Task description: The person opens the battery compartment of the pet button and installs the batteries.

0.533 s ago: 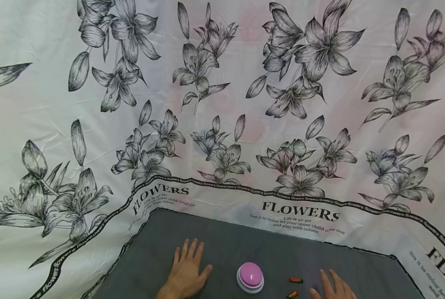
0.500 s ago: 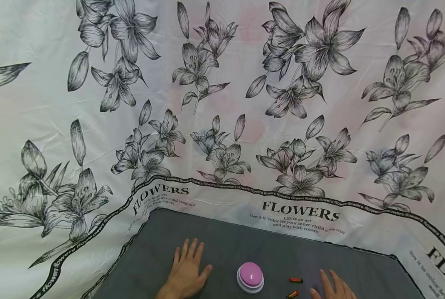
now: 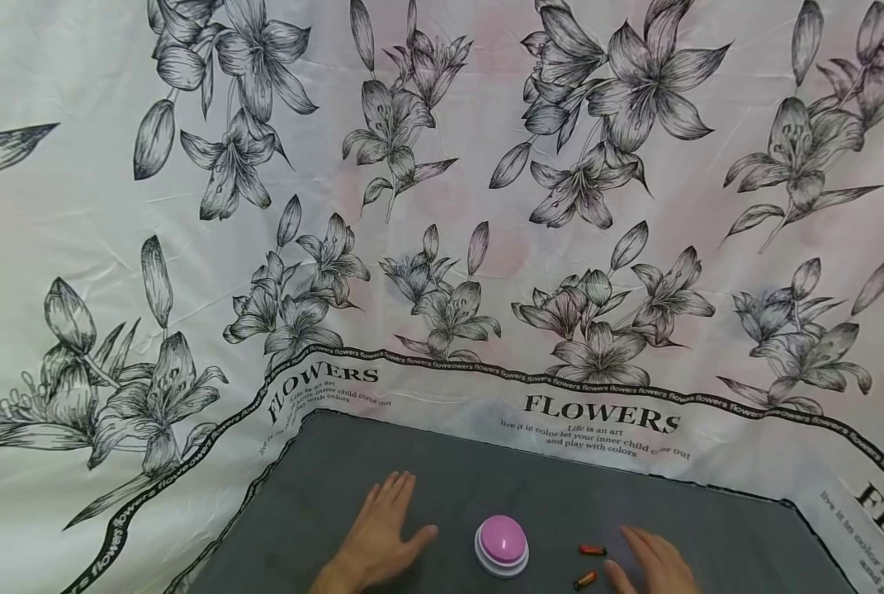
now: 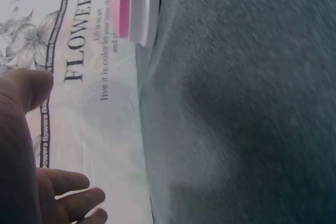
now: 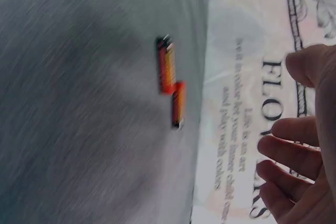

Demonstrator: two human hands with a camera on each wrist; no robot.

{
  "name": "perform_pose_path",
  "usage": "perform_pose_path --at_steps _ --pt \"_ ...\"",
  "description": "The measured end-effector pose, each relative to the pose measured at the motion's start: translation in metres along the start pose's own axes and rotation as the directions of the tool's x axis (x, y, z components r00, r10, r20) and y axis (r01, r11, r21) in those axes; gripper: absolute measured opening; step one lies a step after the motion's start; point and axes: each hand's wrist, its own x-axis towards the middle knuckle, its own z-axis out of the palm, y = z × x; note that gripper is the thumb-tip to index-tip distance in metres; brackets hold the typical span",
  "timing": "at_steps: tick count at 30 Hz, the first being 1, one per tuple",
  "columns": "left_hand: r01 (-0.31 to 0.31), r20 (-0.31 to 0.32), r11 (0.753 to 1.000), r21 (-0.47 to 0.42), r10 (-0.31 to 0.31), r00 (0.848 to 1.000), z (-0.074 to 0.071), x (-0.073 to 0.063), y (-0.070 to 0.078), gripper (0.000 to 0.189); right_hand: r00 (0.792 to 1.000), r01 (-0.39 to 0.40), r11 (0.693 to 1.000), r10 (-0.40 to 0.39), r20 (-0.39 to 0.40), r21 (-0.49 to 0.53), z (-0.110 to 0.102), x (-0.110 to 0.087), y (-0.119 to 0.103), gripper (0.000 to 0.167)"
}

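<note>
A round push-button light with a pink dome and white base [image 3: 502,544] sits on the grey tabletop between my two hands. Two small red-and-black batteries [image 3: 593,550] lie to its right, one nearer me than the other; the right wrist view shows them as batteries [image 5: 167,65] too. My left hand [image 3: 379,532] is left of the pink-domed thing, apart from it, fingers extended and thumb out, holding nothing. Just right of the batteries is my right hand [image 3: 653,561], its fingers relaxed and holding nothing. The lower part of that hand falls outside the head view.
The grey tabletop [image 3: 427,470] ends at a dark edge towards the back. Beyond it a white sheet with printed flowers [image 3: 427,396] rises behind and to the sides, with a black lettered band running along it.
Both hands have turned onto their sides somewhat. My right hand has shifted slightly left, nearer the batteries, and my left hand slightly right. The head view has tilted a little.
</note>
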Motion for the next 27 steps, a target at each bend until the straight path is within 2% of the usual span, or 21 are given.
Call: perform_pose_path --at_steps 5,9,11,14,16,17,19,20,21,24,25,26,27 --pt "-0.06 -0.022 0.998 -0.03 0.059 0.998 0.005 0.002 0.013 0.092 0.992 -0.011 0.994 -0.002 0.123 0.11 -0.008 0.01 -0.025 0.065" --pt "-0.118 -0.031 0.99 -0.084 0.116 0.993 0.014 0.005 0.019 0.088 0.99 -0.007 0.989 -0.013 0.14 0.145 -0.003 0.014 -0.045 0.064" --pt "-0.138 -0.029 0.984 -0.116 0.136 0.99 0.02 0.006 0.022 0.083 0.992 0.016 0.986 -0.036 0.118 0.163 0.002 0.016 -0.053 0.063" --pt "-0.167 -0.031 0.974 -0.155 0.164 0.986 0.029 0.008 0.025 0.078 0.991 0.12 0.982 -0.127 0.038 0.149 0.013 0.017 -0.059 0.061" --pt "-0.178 -0.032 0.969 -0.173 0.176 0.984 0.034 0.009 0.026 0.076 0.975 0.22 0.97 -0.217 -0.038 0.107 0.024 0.019 -0.056 0.06" --pt "-0.203 -0.049 0.964 -0.169 0.198 0.979 0.037 0.01 0.026 0.075 0.963 0.266 0.96 -0.261 -0.07 0.085 0.03 0.02 -0.053 0.059" --pt "-0.259 -0.094 0.951 -0.168 0.246 0.965 0.045 0.011 0.024 0.073 0.93 0.353 0.934 -0.343 -0.131 0.058 0.051 0.026 -0.038 0.056" --pt "-0.295 -0.122 0.941 -0.167 0.278 0.953 0.05 0.012 0.023 0.071 0.919 0.375 0.926 -0.364 -0.148 0.052 0.062 0.029 -0.031 0.056" --pt "-0.343 -0.161 0.927 -0.151 0.32 0.934 0.057 0.015 0.018 0.068 0.909 0.397 0.916 -0.384 -0.159 0.058 0.074 0.033 -0.023 0.056" --pt "-0.455 -0.243 0.884 -0.109 0.42 0.874 0.074 0.022 0.009 0.062 0.917 0.381 0.921 -0.366 -0.157 0.085 0.11 0.045 0.0 0.059" --pt "-0.475 -0.253 0.872 -0.114 0.437 0.863 0.077 0.024 0.008 0.061 0.923 0.369 0.926 -0.353 -0.154 0.084 0.12 0.048 0.004 0.061" --pt "-0.486 -0.255 0.866 -0.119 0.447 0.857 0.08 0.026 0.008 0.06 0.935 0.341 0.936 -0.329 -0.129 0.084 0.123 0.048 0.004 0.064" --pt "-0.492 -0.254 0.861 -0.126 0.451 0.855 0.082 0.027 0.008 0.059 0.937 0.339 0.937 -0.329 -0.115 0.088 0.127 0.049 0.004 0.064"
